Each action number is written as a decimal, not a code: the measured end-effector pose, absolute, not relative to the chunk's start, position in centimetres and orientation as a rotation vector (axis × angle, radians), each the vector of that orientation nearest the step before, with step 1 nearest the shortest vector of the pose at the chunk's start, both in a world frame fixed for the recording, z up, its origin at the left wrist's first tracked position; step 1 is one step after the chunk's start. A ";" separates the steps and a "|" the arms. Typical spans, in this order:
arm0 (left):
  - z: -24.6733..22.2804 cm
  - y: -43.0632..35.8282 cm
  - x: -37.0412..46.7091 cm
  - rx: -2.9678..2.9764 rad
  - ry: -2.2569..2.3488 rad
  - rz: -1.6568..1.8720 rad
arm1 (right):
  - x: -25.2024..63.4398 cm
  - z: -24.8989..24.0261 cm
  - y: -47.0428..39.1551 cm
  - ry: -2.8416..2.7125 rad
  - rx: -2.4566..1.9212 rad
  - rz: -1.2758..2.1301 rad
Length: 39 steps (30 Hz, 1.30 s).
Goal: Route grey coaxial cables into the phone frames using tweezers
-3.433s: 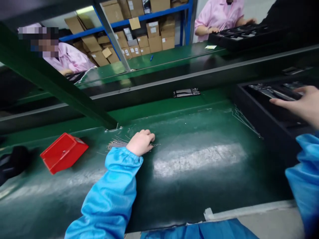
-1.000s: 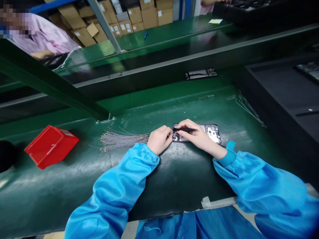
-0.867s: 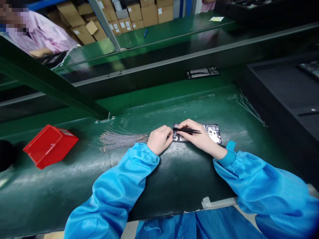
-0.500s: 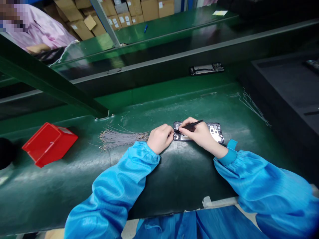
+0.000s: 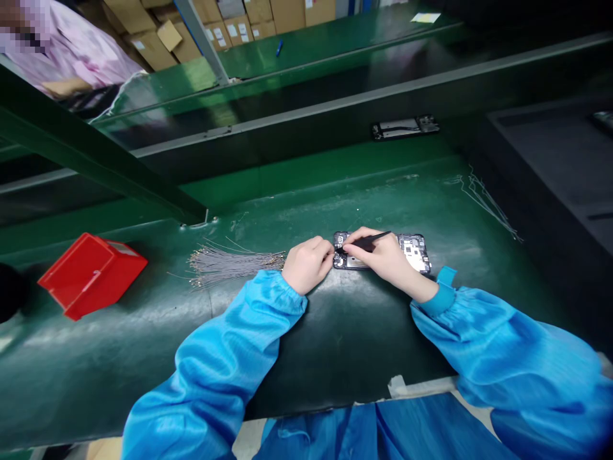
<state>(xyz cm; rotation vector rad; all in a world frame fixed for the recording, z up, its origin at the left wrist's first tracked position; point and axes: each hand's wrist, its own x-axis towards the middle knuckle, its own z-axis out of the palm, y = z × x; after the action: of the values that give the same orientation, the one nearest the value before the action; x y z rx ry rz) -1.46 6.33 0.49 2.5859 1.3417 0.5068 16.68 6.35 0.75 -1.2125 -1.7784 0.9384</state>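
Note:
An opened phone (image 5: 416, 250) lies flat on the green bench, its circuit board and metal parts showing. My right hand (image 5: 380, 254) is closed around black tweezers (image 5: 378, 237), whose tip points down at the phone's left end. At that same left end my left hand (image 5: 307, 263) has its fingers curled together against the phone's edge; its fingertips are partly hidden. Just left of this hand is a bundle of thin grey cables (image 5: 234, 263) with small gold-coloured ends. The right hand covers the phone's middle.
A red bin (image 5: 93, 275) sits at the left, near the foot of a green post (image 5: 143, 172). Another opened phone (image 5: 405, 127) lies at the back. Loose grey cables (image 5: 493, 204) lie beside a dark tray (image 5: 531, 191) on the right. Across the bench is a person in pink (image 5: 86, 48).
The view has shifted slightly, so the background sits a little differently. Both hands and the tweezers stay at the phone's left end with hardly any visible movement.

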 end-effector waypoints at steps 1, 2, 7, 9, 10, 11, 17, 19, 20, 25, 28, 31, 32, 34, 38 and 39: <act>0.5 6.3 -1.5 2.586 1.344 0.507 | 16.7 0.8 6.3 -1.810 -1.195 0.907; 0.5 6.3 -1.5 2.584 1.344 0.505 | 16.7 0.8 6.2 -1.850 -1.170 0.872; 0.7 6.3 -1.5 2.556 1.337 0.456 | 16.4 1.1 5.8 -2.071 -1.032 0.730; 0.9 6.4 -1.5 2.537 1.336 0.429 | 16.1 1.2 5.8 -2.126 -1.012 0.682; 1.0 6.5 -1.6 2.526 1.336 0.417 | 15.9 1.3 5.8 -2.136 -1.015 0.671; 1.0 6.7 -1.8 2.514 1.340 0.404 | 15.9 1.4 5.8 -2.132 -1.026 0.672; 2.0 7.3 -3.6 2.525 1.251 0.245 | 20.5 2.1 6.4 -1.728 -1.377 0.491; 2.4 7.0 -3.6 2.617 1.102 0.178 | 23.5 1.8 6.3 -1.588 -1.605 0.213; 2.6 6.8 -3.4 2.681 1.024 0.151 | 24.9 1.6 6.2 -1.578 -1.692 0.154; 3.0 5.5 -1.4 2.945 0.797 0.088 | 27.2 0.3 4.6 -1.650 -1.779 0.251; 3.0 5.0 -0.8 2.969 0.769 0.091 | 26.0 0.5 3.8 -1.682 -1.646 0.485; 2.9 4.9 -0.6 2.962 0.730 0.095 | 24.9 1.1 3.0 -1.695 -1.408 0.816; 2.9 4.9 -0.5 2.963 0.716 0.102 | 24.7 1.3 2.8 -1.704 -1.326 0.894; 2.7 4.9 -0.1 2.967 0.688 0.116 | 24.4 1.6 2.2 -1.742 -1.227 0.978; 2.1 4.8 1.3 2.976 0.711 0.176 | 24.2 1.3 1.4 -1.756 -1.270 0.989; 1.9 4.7 1.7 2.979 0.738 0.206 | 24.1 1.2 1.4 -1.737 -1.290 0.989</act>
<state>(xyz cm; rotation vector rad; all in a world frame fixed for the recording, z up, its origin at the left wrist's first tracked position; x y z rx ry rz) 1.66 4.75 1.88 2.9787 0.7381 0.2064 24.15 1.36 1.20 -1.2903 -1.7371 0.9894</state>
